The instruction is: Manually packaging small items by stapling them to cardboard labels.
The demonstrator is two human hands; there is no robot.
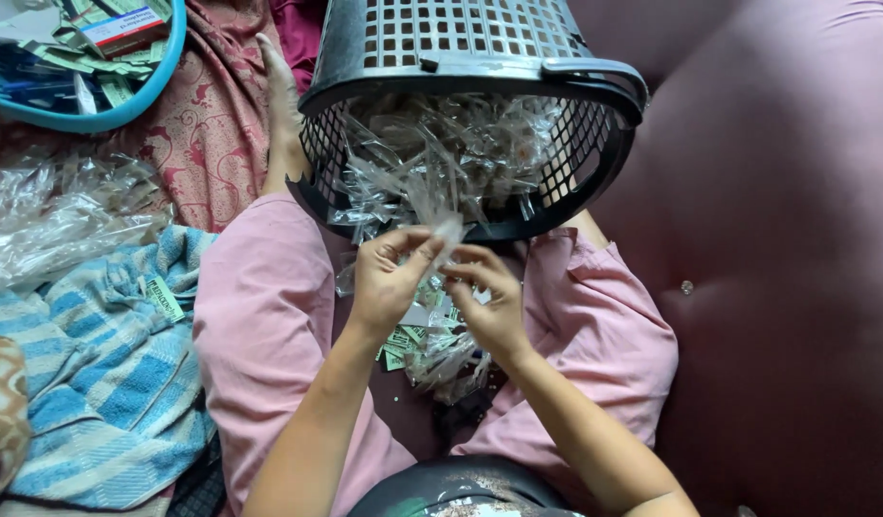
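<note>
Small clear plastic sleeve [445,230]: crinkled, translucent, held upright above the lap, pinched between fingertips of both hands, just in front of the basket mouth. Dark grey lattice basket [480,67]: tipped toward the person, resting between the knees, stuffed with a tangle of similar clear plastic wrappers [451,153]

Basket [480,57] tipped on its side beyond the lap.

Both hands [389,278] meet just before its mouth; a tub [164,67] lies far left (wrappers [441,153] inside the basket).
</note>
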